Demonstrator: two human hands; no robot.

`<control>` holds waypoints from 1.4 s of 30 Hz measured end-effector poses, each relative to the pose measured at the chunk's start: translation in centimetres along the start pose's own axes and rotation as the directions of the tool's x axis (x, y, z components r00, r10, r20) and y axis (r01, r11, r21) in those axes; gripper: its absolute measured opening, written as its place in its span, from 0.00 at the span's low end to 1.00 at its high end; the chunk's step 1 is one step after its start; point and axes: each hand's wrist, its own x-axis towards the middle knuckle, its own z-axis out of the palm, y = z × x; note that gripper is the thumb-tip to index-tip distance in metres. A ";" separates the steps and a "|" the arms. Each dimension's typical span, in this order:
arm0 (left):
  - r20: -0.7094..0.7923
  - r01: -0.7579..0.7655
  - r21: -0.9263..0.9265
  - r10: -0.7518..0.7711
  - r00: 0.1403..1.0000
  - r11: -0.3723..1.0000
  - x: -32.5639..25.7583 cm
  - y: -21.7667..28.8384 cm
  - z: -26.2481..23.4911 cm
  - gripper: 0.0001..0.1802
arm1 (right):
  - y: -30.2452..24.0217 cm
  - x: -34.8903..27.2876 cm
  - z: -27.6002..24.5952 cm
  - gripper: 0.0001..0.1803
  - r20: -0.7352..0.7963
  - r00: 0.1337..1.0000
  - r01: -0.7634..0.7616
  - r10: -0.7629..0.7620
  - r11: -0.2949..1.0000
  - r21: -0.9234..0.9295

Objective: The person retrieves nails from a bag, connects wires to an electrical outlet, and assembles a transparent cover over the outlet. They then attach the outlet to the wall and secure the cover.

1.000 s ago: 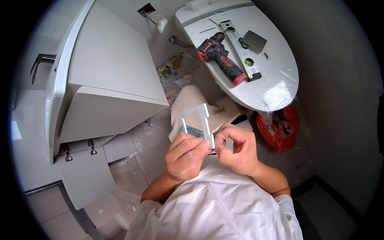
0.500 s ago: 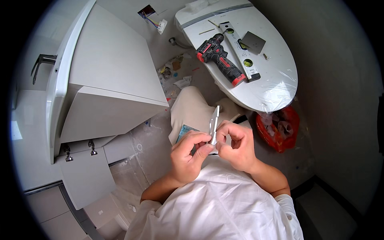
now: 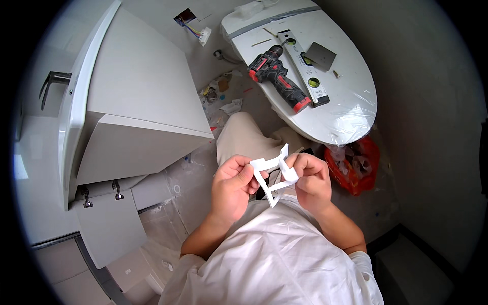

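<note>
A pale cabinet point(image 3: 147, 66) fills the left side, its door point(image 3: 109, 223) swung out on two metal hinges; its inside is hidden. The toilet point(image 3: 351, 104) has its lid down under clear film, and the bowl cannot be seen. On the lid lie a spirit level point(image 3: 302, 68) and, just beside it, a black-and-red drill point(image 3: 279, 76). Near the toilet, an open red bag point(image 3: 372, 173) on the floor holds crumpled clear plastic point(image 3: 361, 164). Above the person's lap is a white frame point(image 3: 288, 174): the left hand point(image 3: 230, 187) pinches one corner between thumb and fingers, while the right hand's point(image 3: 314, 184) curled fingers grip the opposite side. A wall box point(image 3: 184, 15) contains coloured wires point(image 3: 192, 30), which run out to a white connector point(image 3: 205, 36).
</note>
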 end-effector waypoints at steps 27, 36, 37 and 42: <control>0.147 -0.263 0.169 0.240 0.960 0.950 -0.3 -1.2 -1.9 0.05 | 0.7 1.0 -1.5 0.20 -0.027 0.982 0.168 -0.189 0.925 -0.342; 0.238 -0.050 0.123 0.019 0.971 0.991 0.0 0.1 -0.5 0.17 | -1.0 0.8 0.6 0.05 0.309 0.925 0.380 -0.221 0.538 -0.752; 0.211 -0.051 0.195 0.008 0.977 0.980 0.4 -0.1 -0.6 0.16 | -0.9 0.8 0.4 0.05 0.257 0.953 0.301 -0.163 0.621 -0.723; 0.270 -0.004 0.010 0.001 0.963 1.000 1.1 0.0 -2.1 0.05 | 0.9 -0.2 -2.4 0.05 -0.047 0.999 0.000 0.000 1.000 0.001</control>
